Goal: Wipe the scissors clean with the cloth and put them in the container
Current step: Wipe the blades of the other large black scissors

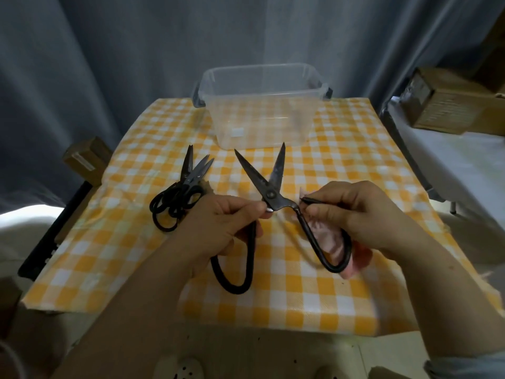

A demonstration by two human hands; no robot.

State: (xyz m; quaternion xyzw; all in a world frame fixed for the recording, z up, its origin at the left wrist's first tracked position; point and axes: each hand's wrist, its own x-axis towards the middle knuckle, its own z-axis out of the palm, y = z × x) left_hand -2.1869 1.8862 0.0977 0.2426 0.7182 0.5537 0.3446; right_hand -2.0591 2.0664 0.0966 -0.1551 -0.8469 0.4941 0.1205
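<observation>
A large pair of dark iron scissors (269, 184) hangs above the table with its blades spread apart and pointing away from me. My left hand (221, 228) grips the left handle loop near the pivot. My right hand (355, 214) holds the right handle loop together with a pale pink cloth (332, 242), which is bunched inside and under the loop. Two more black scissors (181, 192) lie in a heap on the table to the left. A clear plastic container (262, 105) with dark clips stands behind, with nothing visible inside.
The table wears a yellow and white checked cloth (341, 165). A cardboard box (87, 160) sits off the left edge, and more boxes (448, 105) rest on a white surface at the right. Grey curtains hang behind.
</observation>
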